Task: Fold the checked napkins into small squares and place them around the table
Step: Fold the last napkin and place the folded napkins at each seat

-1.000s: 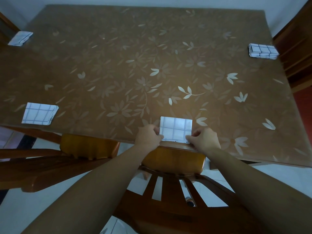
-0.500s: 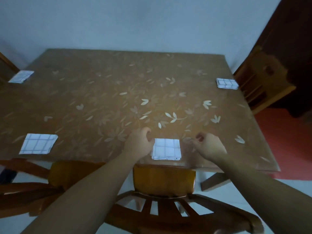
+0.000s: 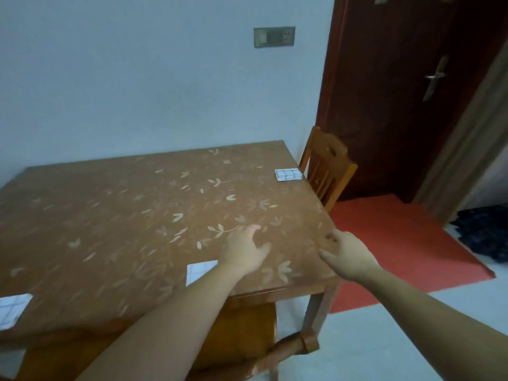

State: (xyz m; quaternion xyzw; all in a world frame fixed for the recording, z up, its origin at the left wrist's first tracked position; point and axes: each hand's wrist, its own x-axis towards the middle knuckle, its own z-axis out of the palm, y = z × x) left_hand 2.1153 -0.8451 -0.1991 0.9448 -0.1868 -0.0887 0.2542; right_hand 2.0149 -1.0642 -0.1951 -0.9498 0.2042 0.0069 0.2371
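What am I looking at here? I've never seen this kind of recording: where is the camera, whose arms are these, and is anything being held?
There is no machine. The one picture comes from a wide-angle camera worn on a person's head, looking forward and down, so the arms reaching in from below are that person's own. The left hand and right hand hover open over the table; neither holds anything. Three folded checked napkins lie on the table: one at the far right edge by a chair, one near the front edge partly hidden by the left arm, and one at the left, cut off by the frame.
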